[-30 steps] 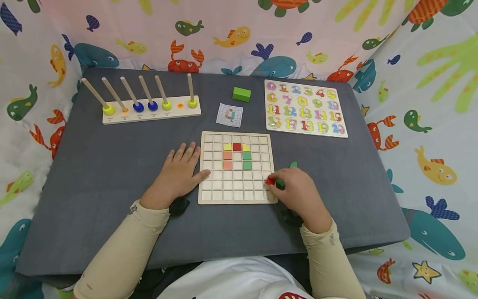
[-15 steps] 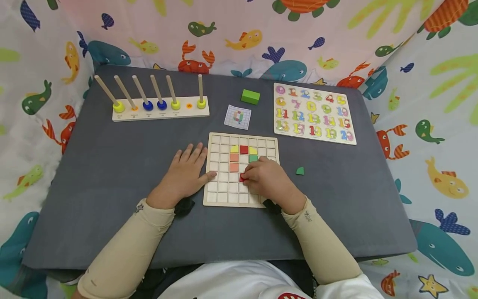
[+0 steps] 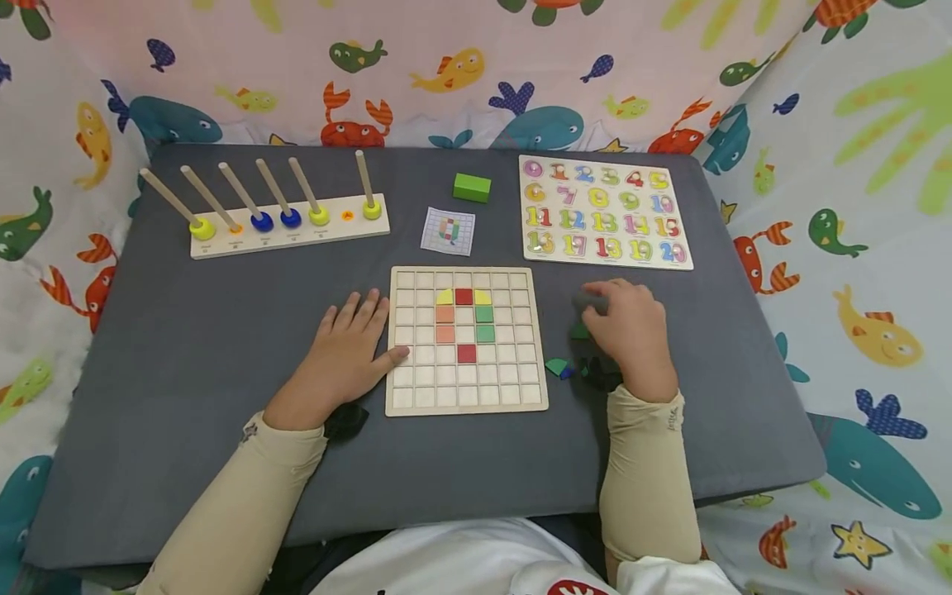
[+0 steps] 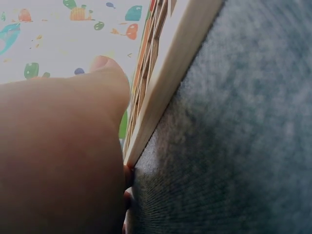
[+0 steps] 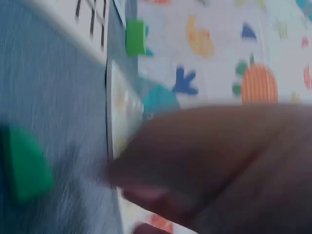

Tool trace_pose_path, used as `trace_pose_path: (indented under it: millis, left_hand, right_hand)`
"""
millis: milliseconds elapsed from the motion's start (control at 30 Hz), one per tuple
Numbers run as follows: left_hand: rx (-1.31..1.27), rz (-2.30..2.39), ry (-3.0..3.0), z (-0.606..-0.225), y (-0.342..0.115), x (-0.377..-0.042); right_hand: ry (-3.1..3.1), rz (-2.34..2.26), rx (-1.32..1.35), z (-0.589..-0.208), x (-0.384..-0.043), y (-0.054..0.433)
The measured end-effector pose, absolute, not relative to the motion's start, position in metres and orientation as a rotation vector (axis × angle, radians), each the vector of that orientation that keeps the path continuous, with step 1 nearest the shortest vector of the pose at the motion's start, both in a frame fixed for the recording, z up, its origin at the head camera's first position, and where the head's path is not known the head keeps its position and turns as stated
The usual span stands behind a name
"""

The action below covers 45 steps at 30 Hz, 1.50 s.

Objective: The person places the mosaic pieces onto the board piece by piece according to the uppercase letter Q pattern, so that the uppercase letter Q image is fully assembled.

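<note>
A wooden grid board (image 3: 412,400) lies on the table with red, yellow, orange and green pieces in its cells. A red square (image 3: 466,354) sits below the other coloured pieces. My left hand (image 3: 330,364) rests at the board's left edge, its thumb over the border. Right of the board, my right hand (image 3: 628,335) is over the table with index finger and thumb apart, nothing seen between them. A green rounded piece (image 5: 29,165) lies beside it. Close to the board's right edge are another green piece (image 3: 556,366) and a blue piece (image 3: 567,373), partly overlapping.
Behind the board lies a pattern card (image 3: 448,231), with a green block (image 3: 472,188) beyond it. A number puzzle board (image 3: 606,263) is at the back right. A peg stand (image 3: 327,228) with coloured rings stands at the back left. Printed curtains surround the table.
My right hand has put the red square on the board, let it go and moved right to the loose pieces. The left hand stays at the board's edge. The head view has shifted slightly.
</note>
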<state>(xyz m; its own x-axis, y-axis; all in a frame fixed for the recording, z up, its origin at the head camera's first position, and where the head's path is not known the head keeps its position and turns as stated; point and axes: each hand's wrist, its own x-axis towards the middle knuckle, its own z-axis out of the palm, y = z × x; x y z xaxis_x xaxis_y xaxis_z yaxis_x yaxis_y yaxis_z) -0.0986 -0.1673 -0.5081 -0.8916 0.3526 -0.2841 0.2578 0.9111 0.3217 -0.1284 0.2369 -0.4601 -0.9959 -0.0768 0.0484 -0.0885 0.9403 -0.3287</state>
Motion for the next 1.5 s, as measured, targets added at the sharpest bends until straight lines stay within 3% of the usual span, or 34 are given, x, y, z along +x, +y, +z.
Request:
trace_pose_path:
  millis: [200, 567, 800, 1200, 1500]
  left_hand:
    - [0.443, 0.412, 2.727, -0.515, -0.172, -0.093]
    - [0.464, 0.414, 2.745, -0.510, -0.166, -0.098]
    - [0.469, 0.398, 2.735, -0.508, -0.163, -0.101]
    - [0.450, 0.386, 2.718, -0.506, -0.168, -0.103]
    - [0.451, 0.400, 2.703, -0.504, -0.164, -0.102]
  right_hand:
    - [-3.378, 0.625, 0.103, -0.472, -0.132, 0.242]
    - [-3.264, 0.821, 0.058, -0.474, -0.128, 0.213]
    - [-3.215, 1.294, 0.217, -0.464, -0.117, 0.187]
    - [-3.141, 1.291, 0.559, -0.485, -0.122, 0.172]
    - [-3.063, 1.409, 0.642, -0.487, -0.120, 0.177]
